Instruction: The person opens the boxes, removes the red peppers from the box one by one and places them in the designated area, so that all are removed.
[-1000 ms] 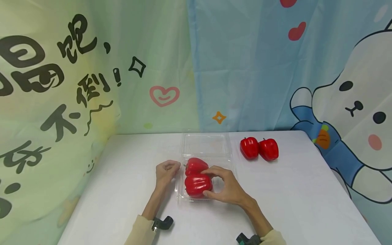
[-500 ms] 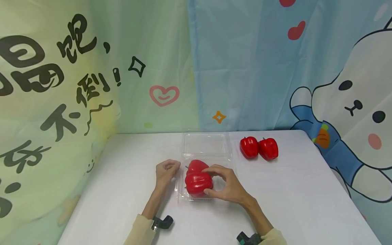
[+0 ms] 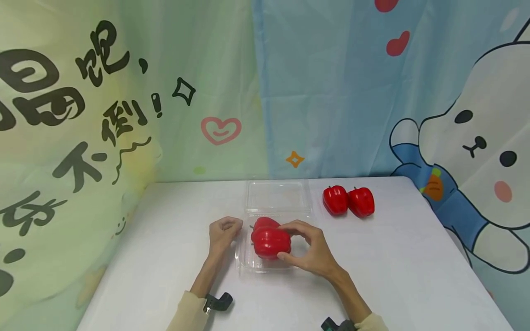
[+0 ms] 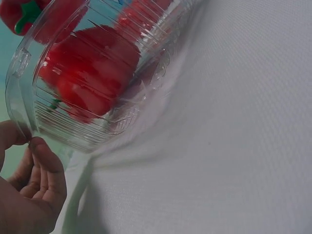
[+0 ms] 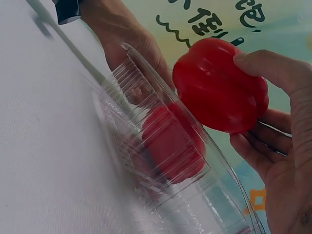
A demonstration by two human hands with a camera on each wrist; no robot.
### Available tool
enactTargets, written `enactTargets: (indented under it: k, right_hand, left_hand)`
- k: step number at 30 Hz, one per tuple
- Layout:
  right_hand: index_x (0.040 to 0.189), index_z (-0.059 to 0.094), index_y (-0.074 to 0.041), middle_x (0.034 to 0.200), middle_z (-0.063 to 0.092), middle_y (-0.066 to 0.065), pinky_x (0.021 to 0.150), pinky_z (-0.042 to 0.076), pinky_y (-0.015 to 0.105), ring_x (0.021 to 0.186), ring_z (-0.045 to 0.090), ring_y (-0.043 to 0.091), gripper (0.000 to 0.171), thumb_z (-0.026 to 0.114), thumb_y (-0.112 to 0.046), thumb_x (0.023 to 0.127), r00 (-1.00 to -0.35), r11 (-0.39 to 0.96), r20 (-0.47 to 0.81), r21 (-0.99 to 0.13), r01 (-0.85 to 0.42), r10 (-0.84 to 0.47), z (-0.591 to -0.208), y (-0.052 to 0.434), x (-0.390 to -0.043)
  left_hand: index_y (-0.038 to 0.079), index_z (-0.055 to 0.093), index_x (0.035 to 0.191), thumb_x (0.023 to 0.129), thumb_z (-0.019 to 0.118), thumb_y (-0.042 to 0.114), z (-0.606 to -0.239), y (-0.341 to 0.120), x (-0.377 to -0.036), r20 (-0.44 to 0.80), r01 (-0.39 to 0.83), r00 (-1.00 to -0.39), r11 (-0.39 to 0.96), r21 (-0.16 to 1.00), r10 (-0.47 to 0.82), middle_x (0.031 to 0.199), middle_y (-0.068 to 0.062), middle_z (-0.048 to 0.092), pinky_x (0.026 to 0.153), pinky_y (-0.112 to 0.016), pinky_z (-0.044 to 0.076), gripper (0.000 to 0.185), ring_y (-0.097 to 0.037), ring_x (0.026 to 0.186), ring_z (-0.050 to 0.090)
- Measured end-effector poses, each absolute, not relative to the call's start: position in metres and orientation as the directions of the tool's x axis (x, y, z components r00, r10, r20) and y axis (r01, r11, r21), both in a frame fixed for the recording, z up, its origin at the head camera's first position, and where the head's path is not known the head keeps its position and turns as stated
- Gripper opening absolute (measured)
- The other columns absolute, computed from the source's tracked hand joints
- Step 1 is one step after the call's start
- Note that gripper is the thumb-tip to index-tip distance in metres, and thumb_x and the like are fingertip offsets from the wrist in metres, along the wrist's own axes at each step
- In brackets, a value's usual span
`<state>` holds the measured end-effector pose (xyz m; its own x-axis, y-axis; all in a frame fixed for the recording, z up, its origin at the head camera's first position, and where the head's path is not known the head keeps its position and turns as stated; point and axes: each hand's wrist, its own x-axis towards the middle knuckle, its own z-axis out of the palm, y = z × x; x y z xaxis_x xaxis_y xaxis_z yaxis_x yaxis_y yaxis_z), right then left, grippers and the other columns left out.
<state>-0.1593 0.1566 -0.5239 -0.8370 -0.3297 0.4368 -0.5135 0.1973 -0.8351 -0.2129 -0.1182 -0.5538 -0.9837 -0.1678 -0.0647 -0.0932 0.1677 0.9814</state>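
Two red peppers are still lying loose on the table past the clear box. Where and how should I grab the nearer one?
Take the left loose pepper from above, fingers round its rounded body rather than the small stem. It touches the other loose pepper on its right, so come in over its free left and near sides. The right hand currently holds a pepper over the clear box.

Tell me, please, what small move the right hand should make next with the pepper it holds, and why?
Probably lower it into the clear container. The right hand holds the red pepper above the rim, one pepper already lies inside, and the left hand pinches the container's edge.
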Motion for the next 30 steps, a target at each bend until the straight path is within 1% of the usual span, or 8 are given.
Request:
enactTargets:
  k: [7, 11, 16, 23, 26, 30]
  right_hand:
    - [0.135, 0.071, -0.01, 0.129, 0.078, 0.008, 0.101, 0.062, 0.028, 0.115, 0.075, 0.015, 0.058, 0.092, -0.01, 0.081, -0.85, 0.207, 0.47, -0.831, -0.517, -0.237, -0.521, 0.161, -0.156]
    - [0.135, 0.071, -0.01, 0.13, 0.077, 0.009, 0.102, 0.059, 0.022, 0.116, 0.074, 0.011, 0.06, 0.093, -0.008, 0.079, -0.861, 0.237, 0.482, -0.828, -0.508, -0.164, -0.519, 0.164, -0.154]
    - [0.135, 0.071, -0.01, 0.131, 0.077, 0.01, 0.103, 0.057, 0.019, 0.115, 0.073, 0.008, 0.063, 0.094, -0.005, 0.077, -0.865, 0.261, 0.495, -0.827, -0.498, -0.082, -0.519, 0.167, -0.152]
    - [0.135, 0.07, -0.004, 0.13, 0.076, 0.016, 0.105, 0.056, 0.017, 0.115, 0.072, 0.005, 0.066, 0.095, -0.001, 0.075, -0.828, 0.301, 0.56, -0.794, -0.528, 0.025, -0.521, 0.172, -0.152]
    - [0.136, 0.069, -0.004, 0.13, 0.076, 0.017, 0.105, 0.055, 0.016, 0.115, 0.071, 0.003, 0.067, 0.095, 0.0, 0.074, -0.815, 0.322, 0.575, -0.787, -0.527, 0.074, -0.521, 0.174, -0.152]
    - [0.136, 0.07, -0.006, 0.131, 0.076, 0.015, 0.105, 0.055, 0.015, 0.114, 0.07, 0.001, 0.069, 0.096, -0.001, 0.072, -0.813, 0.349, 0.567, -0.794, -0.497, 0.134, -0.523, 0.177, -0.152]
  left_hand:
    - [-0.003, 0.078, 0.097, 0.093, 0.078, 0.012, -0.555, -0.119, -0.211, -0.073, -0.103, -0.981, 0.164, 0.981, -0.181, 0.087, -0.018, 0.081, 0.067, -0.02, 0.054, 0.016, -0.01, 0.072, 0.067]
    - [-0.001, 0.078, 0.098, 0.094, 0.078, 0.015, -0.555, -0.119, -0.211, -0.074, -0.105, -0.981, 0.166, 0.981, -0.181, 0.086, -0.017, 0.081, 0.068, -0.02, 0.054, 0.017, -0.009, 0.073, 0.067]
    - [0.0, 0.078, 0.097, 0.095, 0.077, 0.016, -0.557, -0.118, -0.211, -0.084, -0.118, -0.979, 0.177, 0.977, -0.187, 0.087, -0.017, 0.081, 0.068, -0.02, 0.056, 0.017, -0.01, 0.075, 0.069]
    - [0.001, 0.078, 0.098, 0.094, 0.078, 0.015, -0.556, -0.118, -0.211, -0.095, -0.128, -0.977, 0.171, 0.977, -0.191, 0.089, -0.017, 0.082, 0.071, -0.021, 0.056, 0.015, -0.013, 0.077, 0.07]
    - [0.001, 0.078, 0.099, 0.094, 0.077, 0.015, -0.556, -0.118, -0.211, -0.098, -0.131, -0.976, 0.167, 0.977, -0.193, 0.09, -0.017, 0.082, 0.072, -0.022, 0.057, 0.014, -0.013, 0.077, 0.07]
    - [0.001, 0.078, 0.099, 0.095, 0.077, 0.015, -0.555, -0.117, -0.211, -0.098, -0.13, -0.977, 0.167, 0.977, -0.188, 0.091, -0.017, 0.083, 0.072, -0.022, 0.057, 0.015, -0.012, 0.077, 0.071]
